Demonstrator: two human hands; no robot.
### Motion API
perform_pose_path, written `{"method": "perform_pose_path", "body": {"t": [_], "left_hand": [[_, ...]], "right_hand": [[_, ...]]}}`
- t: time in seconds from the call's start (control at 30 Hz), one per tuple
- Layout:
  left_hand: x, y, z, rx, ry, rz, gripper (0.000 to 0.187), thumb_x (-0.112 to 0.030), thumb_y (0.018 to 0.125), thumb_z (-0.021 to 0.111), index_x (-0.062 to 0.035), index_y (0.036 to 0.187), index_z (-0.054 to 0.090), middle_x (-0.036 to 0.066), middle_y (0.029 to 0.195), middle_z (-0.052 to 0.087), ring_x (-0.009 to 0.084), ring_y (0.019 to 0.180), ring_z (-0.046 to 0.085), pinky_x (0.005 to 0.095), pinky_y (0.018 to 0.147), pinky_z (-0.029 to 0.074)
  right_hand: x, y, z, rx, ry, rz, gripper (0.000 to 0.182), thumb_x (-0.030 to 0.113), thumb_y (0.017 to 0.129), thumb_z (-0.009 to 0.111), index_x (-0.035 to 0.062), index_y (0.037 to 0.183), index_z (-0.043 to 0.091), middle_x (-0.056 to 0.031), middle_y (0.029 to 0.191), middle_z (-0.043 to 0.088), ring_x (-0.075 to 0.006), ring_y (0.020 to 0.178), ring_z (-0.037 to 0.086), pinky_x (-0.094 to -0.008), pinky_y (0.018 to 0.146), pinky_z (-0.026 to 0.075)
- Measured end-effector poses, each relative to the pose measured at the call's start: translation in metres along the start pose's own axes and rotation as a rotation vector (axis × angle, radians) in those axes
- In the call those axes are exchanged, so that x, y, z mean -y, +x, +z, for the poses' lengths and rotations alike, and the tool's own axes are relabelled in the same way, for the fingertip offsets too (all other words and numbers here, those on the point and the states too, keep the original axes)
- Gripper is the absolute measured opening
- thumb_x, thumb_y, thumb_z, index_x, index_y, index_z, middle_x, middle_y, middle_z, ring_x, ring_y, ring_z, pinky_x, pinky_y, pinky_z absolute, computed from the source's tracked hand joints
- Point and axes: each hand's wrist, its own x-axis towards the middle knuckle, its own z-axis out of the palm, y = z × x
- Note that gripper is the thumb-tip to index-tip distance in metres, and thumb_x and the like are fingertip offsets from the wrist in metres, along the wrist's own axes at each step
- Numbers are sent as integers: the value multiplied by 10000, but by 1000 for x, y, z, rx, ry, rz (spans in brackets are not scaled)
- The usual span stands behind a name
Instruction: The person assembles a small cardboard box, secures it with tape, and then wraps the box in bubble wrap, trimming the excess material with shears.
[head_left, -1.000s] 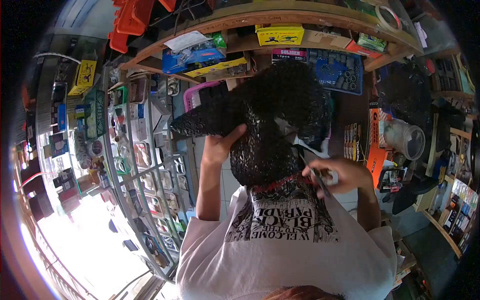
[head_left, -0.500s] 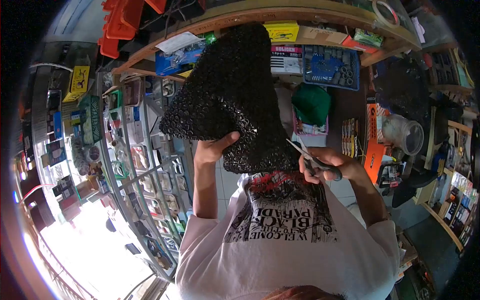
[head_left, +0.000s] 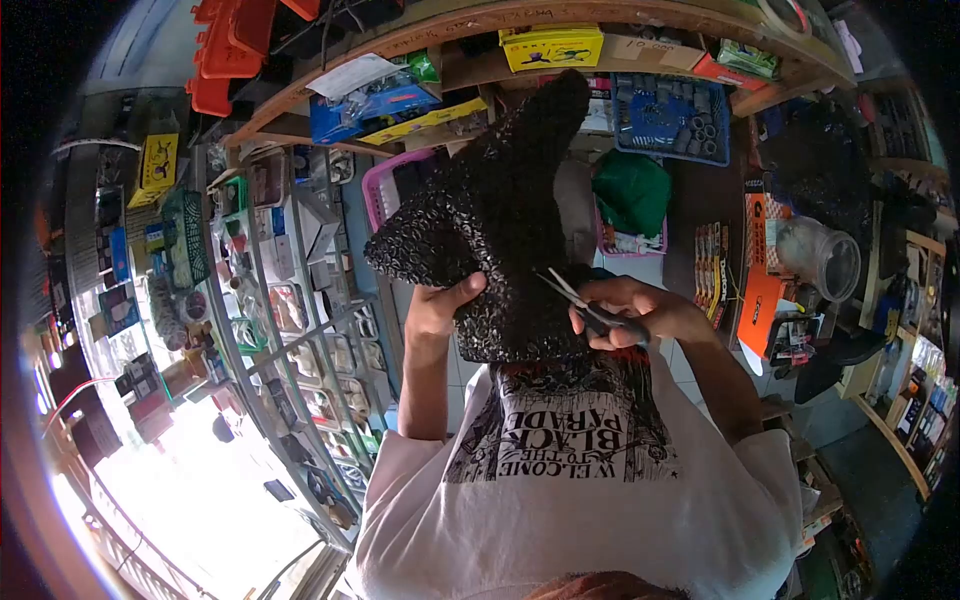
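A folded black coil mat (head_left: 510, 220), its surface full of glossy loops, hangs in front of my chest. My left hand (head_left: 445, 305) grips its lower left part, with the thumb on top and the fingers behind. A pair of scissors (head_left: 567, 288) is in my right hand (head_left: 635, 308), fingers wrapped round the dark handles. The blades stand slightly apart and point up and left, overlapping the right side of the mat in this view. Below the mat shows my white printed shirt (head_left: 560, 530).
Glass shelving (head_left: 280, 370) full of small goods runs along the left. Beyond the mat, a wooden shelf (head_left: 440, 35) carries boxes. A blue basket of fittings (head_left: 670, 118), a green bag (head_left: 632, 192) in a pink basket, and a clear jar (head_left: 825, 260) stand to the right.
The mat's far end has tilted right and its left fold has drawn inward. My right hand has moved the scissors left, from the mat's edge to over it.
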Motion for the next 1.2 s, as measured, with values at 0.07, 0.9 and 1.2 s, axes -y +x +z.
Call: {"method": "perform_pose_path", "body": {"t": [0.07, 0.9, 1.2], "left_hand": [[-8, -3, 4, -17, 45, -81, 428, 54, 843, 729, 14, 1263, 650, 106, 1199, 703, 238, 1109, 658, 372, 965, 513], [-15, -17, 38, -168, 198, -190, 282, 69, 875, 719, 51, 1152, 669, 110, 1033, 735, 182, 943, 690, 308, 853, 547], [-3, -10, 43, -161, 137, -60, 269, -14, 962, 645, 14, 1227, 611, 87, 1047, 679, 200, 842, 672, 322, 730, 554]], "right_hand": [[-4, 2, 1, -30, -53, -1, 411, 328, 876, 814, 68, 1130, 621, 15, 881, 571, -91, 810, 546, -279, 730, 438], [-29, 2, 8, -238, -269, -50, 674, 396, 844, 855, 78, 1354, 548, -13, 1067, 561, -122, 951, 563, -287, 871, 478], [-21, -15, 7, -214, -146, 42, 794, 374, 743, 916, 31, 1359, 552, 52, 940, 483, -53, 794, 446, -223, 709, 334]]}}
